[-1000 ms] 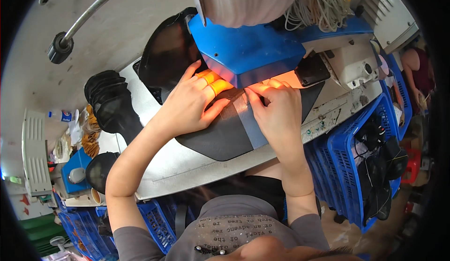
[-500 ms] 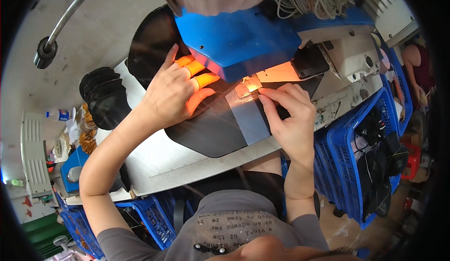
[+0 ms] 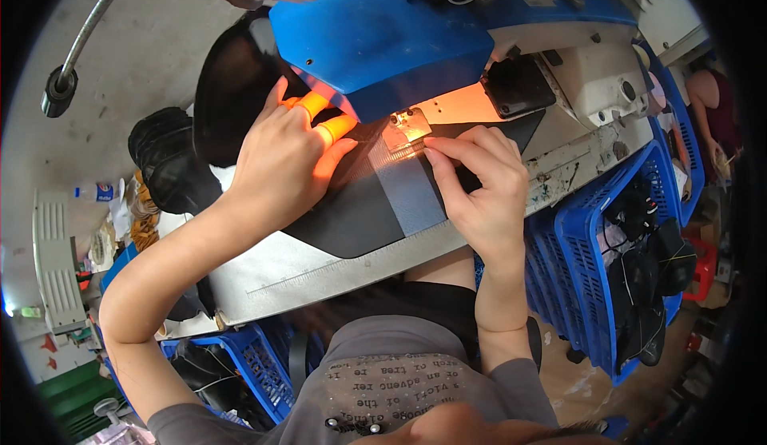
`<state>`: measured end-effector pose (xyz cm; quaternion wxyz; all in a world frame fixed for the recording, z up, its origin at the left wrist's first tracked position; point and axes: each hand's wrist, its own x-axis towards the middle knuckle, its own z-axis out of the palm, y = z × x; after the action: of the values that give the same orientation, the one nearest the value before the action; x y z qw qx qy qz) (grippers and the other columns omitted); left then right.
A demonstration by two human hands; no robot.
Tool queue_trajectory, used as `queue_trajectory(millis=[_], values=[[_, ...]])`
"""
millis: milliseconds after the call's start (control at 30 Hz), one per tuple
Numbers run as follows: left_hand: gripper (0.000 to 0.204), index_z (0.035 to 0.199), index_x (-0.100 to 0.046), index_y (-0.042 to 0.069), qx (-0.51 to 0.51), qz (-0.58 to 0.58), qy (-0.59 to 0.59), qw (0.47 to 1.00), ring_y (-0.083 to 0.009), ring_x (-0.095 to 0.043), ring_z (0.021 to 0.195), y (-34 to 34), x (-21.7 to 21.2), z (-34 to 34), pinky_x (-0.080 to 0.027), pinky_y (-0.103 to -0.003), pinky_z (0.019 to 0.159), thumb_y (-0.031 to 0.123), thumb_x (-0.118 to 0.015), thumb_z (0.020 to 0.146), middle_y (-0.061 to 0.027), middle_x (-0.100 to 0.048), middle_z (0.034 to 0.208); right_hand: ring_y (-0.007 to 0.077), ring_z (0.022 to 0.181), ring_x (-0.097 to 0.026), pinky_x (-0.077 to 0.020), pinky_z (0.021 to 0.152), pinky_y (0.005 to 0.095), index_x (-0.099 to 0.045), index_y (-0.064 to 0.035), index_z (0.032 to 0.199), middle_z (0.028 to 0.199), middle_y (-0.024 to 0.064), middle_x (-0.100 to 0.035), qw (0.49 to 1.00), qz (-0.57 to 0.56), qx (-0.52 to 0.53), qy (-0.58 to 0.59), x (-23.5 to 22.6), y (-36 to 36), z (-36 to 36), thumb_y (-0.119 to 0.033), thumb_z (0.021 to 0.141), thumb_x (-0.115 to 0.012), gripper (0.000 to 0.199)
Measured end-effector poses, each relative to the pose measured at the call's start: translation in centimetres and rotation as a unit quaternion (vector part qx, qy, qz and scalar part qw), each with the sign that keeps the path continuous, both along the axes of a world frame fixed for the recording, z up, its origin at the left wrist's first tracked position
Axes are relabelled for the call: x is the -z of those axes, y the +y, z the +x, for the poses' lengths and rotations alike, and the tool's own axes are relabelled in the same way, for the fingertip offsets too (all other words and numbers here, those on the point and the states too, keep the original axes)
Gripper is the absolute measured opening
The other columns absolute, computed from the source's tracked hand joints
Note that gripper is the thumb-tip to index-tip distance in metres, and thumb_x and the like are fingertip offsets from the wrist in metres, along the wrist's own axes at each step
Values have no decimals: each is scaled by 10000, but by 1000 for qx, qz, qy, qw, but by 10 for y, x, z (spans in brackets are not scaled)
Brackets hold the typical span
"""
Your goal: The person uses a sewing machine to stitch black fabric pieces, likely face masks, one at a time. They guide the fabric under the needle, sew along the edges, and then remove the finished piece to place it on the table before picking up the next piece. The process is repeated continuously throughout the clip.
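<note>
Under the blue head of a sewing machine (image 3: 383, 45) lies a flat black piece (image 3: 343, 221), crossed by a grey-blue strip (image 3: 411, 197). My left hand (image 3: 284, 153) rests on the black piece, left of the lit needle area, fingers stretched and spread; orange covers sit on some fingers, whose tips are partly hidden by the machine head. Beside the small shiny presser and plate (image 3: 406, 129), my right hand (image 3: 483, 185) has thumb and forefinger pinched together near the strip's edge. Whatever is between those fingertips is too small to make out.
Dark curved pieces (image 3: 172, 157) are stacked left on the table, near a larger black piece (image 3: 232, 85). A phone (image 3: 518, 85) lies on the machine bed. Blue crates (image 3: 587, 245) stand at right, one holding black items. A metal lamp arm (image 3: 84, 37) reaches in upper left.
The whole view has shifted, with the machine now further left and higher. My left elbow has swung outward to the left. Both hands remain by the lit needle area.
</note>
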<state>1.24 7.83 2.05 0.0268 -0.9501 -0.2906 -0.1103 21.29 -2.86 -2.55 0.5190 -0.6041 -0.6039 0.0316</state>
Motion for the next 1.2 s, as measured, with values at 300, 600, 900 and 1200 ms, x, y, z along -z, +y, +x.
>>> queue_trajectory(millis=[300,600,900,1200], values=[[311,1163,-651,-6,-28,-42,-18,999,-383,-589,923,-31,-7,17,-498,-441,801,101,-656,871,-208,-599,1011,202,712,-564,-405,680,325,-741,-52,846,734,34,-610,1000,6,3,-4,0,0,0,-29,751,-749,97],[380,1201,-579,-3,15,-96,-9,995,-416,-575,1010,-44,-6,4,-479,-477,896,-15,-635,825,-233,-559,1188,208,741,-574,-415,686,342,-721,-86,811,756,1,-617,1000,23,5,-6,4,2,-1,-70,736,-755,83],[219,984,-673,-7,71,-32,147,986,-336,-590,900,-19,-29,17,-433,-437,840,151,-649,833,-164,-610,862,204,756,-569,-409,694,340,-720,-92,810,768,-6,-614,1000,12,5,-12,5,1,0,-64,737,-750,84],[199,908,-718,76,76,75,84,991,-287,-540,824,7,-12,3,-417,-403,778,265,-695,853,-114,-619,905,200,752,-563,-398,687,335,-721,-83,811,771,-6,-613,1000,9,0,-14,5,0,0,-54,737,-747,84]])
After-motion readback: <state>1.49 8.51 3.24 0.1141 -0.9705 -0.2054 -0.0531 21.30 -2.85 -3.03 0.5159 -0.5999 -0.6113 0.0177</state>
